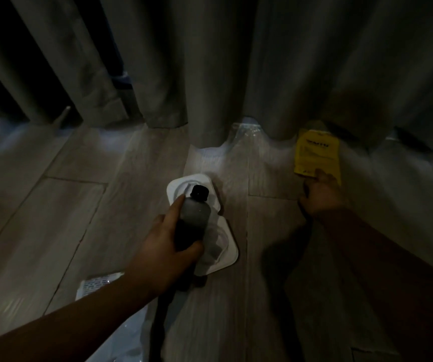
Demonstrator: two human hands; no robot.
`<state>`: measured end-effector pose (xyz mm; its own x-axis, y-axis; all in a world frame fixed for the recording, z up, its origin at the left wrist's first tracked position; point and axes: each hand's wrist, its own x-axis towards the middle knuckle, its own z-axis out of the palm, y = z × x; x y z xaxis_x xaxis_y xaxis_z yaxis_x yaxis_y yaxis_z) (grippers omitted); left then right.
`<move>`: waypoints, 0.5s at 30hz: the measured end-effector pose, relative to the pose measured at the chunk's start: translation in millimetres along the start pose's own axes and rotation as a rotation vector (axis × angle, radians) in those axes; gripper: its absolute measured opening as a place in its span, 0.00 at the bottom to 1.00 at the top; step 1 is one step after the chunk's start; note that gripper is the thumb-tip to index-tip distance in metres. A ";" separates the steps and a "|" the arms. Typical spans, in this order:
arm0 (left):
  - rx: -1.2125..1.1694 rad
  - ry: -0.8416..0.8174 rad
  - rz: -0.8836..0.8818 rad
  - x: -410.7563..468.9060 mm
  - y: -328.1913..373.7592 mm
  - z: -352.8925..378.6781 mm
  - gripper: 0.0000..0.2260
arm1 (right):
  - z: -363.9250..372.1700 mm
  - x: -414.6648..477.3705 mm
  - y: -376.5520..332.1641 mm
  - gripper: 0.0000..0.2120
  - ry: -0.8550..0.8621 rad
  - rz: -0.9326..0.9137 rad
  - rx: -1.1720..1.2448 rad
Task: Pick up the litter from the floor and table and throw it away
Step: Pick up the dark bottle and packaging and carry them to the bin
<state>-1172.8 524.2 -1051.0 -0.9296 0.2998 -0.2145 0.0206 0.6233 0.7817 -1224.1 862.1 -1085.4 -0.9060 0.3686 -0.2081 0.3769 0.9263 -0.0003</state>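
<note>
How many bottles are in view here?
1: the bottle, black-capped, gripped in the left hand above the white tray on the floor. The curtain could hide others.

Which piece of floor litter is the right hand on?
The yellow packet by the curtain: the right hand touches its near edge. The white tray lies below the bottle gripped by the left hand; the printed wrapper lies untouched.

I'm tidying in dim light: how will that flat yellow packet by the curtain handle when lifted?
The flat yellow packet looks thin, so probably light and floppy, bending when lifted. It lies flat on the wooden floor, so the right hand may need to pry an edge. Unlikely to roll.
</note>
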 end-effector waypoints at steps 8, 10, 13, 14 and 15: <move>0.044 -0.021 0.025 3.1 8.4 1.4 0.40 | 5.9 16.4 4.5 0.25 -0.101 0.046 -0.062; 0.045 -0.022 0.034 2.6 7.5 -2.0 0.39 | 7.8 16.5 1.1 0.26 -0.066 0.022 -0.053; 0.031 -0.011 0.017 -0.3 6.2 -7.4 0.40 | 10.7 7.9 -5.7 0.29 -0.059 -0.044 -0.062; 0.026 -0.005 0.012 -2.2 5.3 -9.3 0.40 | 12.8 1.9 -8.4 0.30 -0.066 -0.075 -0.081; 0.021 0.000 0.012 -4.8 3.9 -11.1 0.40 | 15.3 -5.7 -10.9 0.31 -0.069 -0.104 -0.092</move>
<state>-1172.4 517.2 -1040.4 -0.9293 0.3074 -0.2046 0.0400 0.6346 0.7718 -1220.1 848.8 -1099.2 -0.9224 0.2674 -0.2788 0.2599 0.9635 0.0640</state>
